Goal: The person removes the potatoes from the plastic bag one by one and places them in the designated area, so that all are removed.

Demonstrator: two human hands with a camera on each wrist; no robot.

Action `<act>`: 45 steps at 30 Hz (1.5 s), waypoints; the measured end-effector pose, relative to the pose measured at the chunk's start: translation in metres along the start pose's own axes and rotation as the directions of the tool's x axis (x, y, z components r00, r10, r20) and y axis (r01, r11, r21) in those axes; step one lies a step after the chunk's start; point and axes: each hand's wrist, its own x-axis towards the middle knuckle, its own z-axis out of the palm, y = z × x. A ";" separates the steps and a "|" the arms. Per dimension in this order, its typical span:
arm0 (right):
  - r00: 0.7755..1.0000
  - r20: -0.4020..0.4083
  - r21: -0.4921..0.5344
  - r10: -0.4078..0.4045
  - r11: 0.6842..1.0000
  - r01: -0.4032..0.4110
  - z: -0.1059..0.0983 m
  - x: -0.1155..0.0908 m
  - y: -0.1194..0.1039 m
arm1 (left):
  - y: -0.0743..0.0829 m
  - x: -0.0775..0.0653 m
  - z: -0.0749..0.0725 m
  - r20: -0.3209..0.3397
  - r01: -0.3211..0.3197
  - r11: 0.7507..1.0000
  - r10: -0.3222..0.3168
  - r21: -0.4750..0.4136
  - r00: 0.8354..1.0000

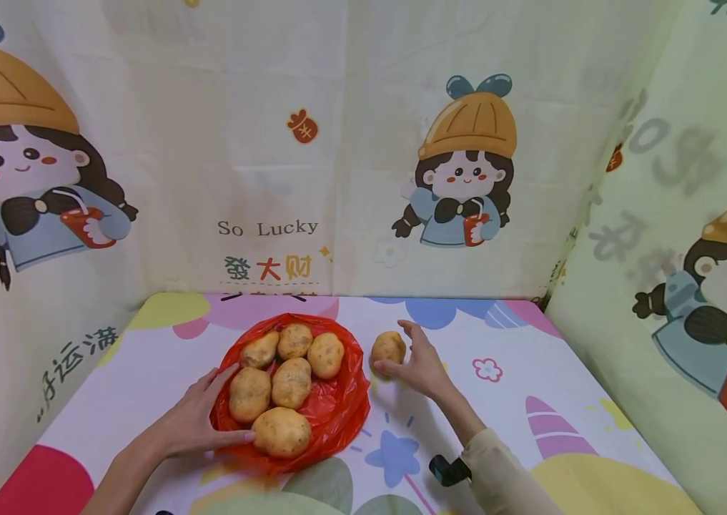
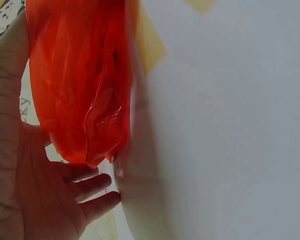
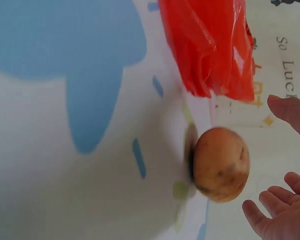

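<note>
A red plastic bag (image 1: 344, 404), its rim spread wide, holds several potatoes (image 1: 291, 383). My left hand (image 1: 192, 422) rests along the bag's left side, thumb near the front potato (image 1: 282, 432), fingers spread and extended. In the left wrist view the bag's crinkled wall (image 2: 72, 75) lies beside that palm. To the right of the bag, a lone potato (image 1: 387, 350) sits on the table. My right hand (image 1: 421, 366) is beside it, thumb and fingers apart on either side. The right wrist view shows this potato (image 3: 221, 165) in front of the spread fingers (image 3: 255, 217).
The table (image 1: 460, 408) wears a white cover with colourful prints. Cloth walls with cartoon figures (image 1: 466, 172) enclose it at the back and both sides. A small black object (image 1: 449, 471) is by the right sleeve (image 1: 505, 472).
</note>
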 end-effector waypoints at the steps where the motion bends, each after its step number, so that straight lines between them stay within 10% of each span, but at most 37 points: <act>1: 1.000 -0.001 0.005 -0.004 1.000 0.004 0.000 -0.001 -0.002 | 0.000 0.000 0.000 0.002 0.001 1.000 -0.001 -0.001 1.000; 28: 0.962 0.202 0.098 -0.182 0.981 0.165 0.037 -0.014 -0.059 | -0.002 0.001 -0.006 -0.122 -0.128 0.990 0.120 -0.055 0.985; 45: 0.978 0.195 -0.070 -0.069 0.994 0.084 0.065 0.007 -0.056 | 0.002 0.005 -0.022 -0.093 -0.120 0.991 0.114 -0.060 0.989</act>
